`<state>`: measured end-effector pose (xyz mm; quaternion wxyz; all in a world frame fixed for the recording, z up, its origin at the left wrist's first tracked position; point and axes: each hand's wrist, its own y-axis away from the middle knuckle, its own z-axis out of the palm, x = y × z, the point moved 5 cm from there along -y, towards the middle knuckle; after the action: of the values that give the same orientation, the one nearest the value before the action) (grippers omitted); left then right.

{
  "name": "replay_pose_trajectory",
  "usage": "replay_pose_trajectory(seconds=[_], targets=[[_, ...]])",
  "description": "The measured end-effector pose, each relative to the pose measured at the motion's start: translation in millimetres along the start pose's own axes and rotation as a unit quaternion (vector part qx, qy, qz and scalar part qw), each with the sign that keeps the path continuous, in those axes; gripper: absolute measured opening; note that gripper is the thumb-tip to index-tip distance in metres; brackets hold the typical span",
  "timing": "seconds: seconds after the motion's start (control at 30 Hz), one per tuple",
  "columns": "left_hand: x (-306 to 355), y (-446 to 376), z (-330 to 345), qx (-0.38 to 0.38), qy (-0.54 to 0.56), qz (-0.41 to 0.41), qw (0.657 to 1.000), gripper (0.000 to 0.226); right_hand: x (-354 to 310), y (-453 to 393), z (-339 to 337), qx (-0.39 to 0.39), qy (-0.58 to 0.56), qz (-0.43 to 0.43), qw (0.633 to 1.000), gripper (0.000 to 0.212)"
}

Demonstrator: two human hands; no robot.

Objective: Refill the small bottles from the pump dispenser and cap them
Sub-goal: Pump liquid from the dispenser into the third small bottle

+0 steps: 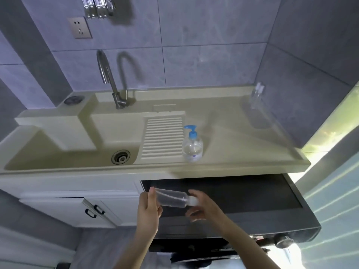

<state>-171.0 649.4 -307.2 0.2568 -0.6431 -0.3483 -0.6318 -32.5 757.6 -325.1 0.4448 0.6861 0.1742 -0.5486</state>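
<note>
A small clear bottle (171, 198) lies sideways in the air below the counter's front edge. My left hand (148, 208) grips its base end. My right hand (202, 205) pinches the white cap (192, 201) at its neck end. The pump dispenser (192, 145), clear with a blue pump head, stands on the beige counter (242, 148) beside the ribbed washboard. Two more small clear bottles (256, 98) stand at the counter's far right corner against the wall.
A sink basin with a drain (120, 156) lies left of the washboard (163, 136), with a steel tap (108, 78) behind it. A dark appliance (252, 195) sits under the counter behind my hands. White cabinet doors (77, 208) are at lower left.
</note>
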Motion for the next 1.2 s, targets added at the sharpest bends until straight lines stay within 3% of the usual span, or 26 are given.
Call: replay_pose_trajectory(seconds=[0.17, 0.33, 0.47, 0.6, 0.67, 0.73, 0.83, 0.93, 1.0, 1.1, 1.2], targets=[[-6.4, -5.2, 0.4, 0.001, -0.022, 0.018, 1.0, 0.053, 6.1, 9.9, -14.8, 0.04, 0.183, -0.164, 0.969, 0.025], [-14.9, 0.8, 11.3, 0.004, -0.011, -0.025, 1.0, 0.035, 5.0, 4.4, -29.1, 0.109, 0.274, -0.188, 0.937, 0.024], [-26.5, 3.4, 18.5, -0.061, 0.016, -0.122, 0.991, 0.046, -4.8, -2.8, -43.4, 0.199, 0.377, -0.293, 0.856, 0.023], [-44.5, 4.6, 27.1, -0.142, 0.012, -0.272, 0.952, 0.055, -20.4, -10.0, -52.6, 0.245, 0.46, -0.435, 0.734, 0.024], [-52.1, 4.9, 28.3, -0.149, 0.034, -0.347, 0.925, 0.055, -24.9, -15.4, -59.3, 0.253, 0.468, -0.477, 0.7, 0.025], [-54.8, 4.1, 30.0, -0.136, 0.075, -0.386, 0.909, 0.057, -27.6, -22.0, -73.0, 0.258, 0.474, -0.486, 0.688, 0.023], [-54.6, 0.4, 28.1, -0.102, 0.107, -0.383, 0.912, 0.061, -28.5, -32.2, -106.1, 0.286, 0.451, -0.433, 0.726, 0.021], [-56.1, -5.8, 27.0, -0.07, 0.158, -0.361, 0.917, 0.061, -23.1, -36.3, -145.8, 0.362, 0.303, -0.248, 0.846, 0.013], [-58.0, -10.1, 26.7, -0.015, 0.208, -0.343, 0.916, 0.056, -16.6, -45.8, -164.3, 0.358, 0.185, -0.146, 0.904, 0.014], [-57.5, -10.6, 26.9, 0.079, 0.249, -0.308, 0.915, 0.041, -24.4, -67.2, -184.2, 0.356, 0.077, -0.115, 0.924, 0.009], [-55.2, -6.1, 27.6, 0.101, 0.266, -0.276, 0.918, 0.028, -30.5, -90.1, -193.3, 0.368, 0.071, -0.103, 0.921, 0.009]])
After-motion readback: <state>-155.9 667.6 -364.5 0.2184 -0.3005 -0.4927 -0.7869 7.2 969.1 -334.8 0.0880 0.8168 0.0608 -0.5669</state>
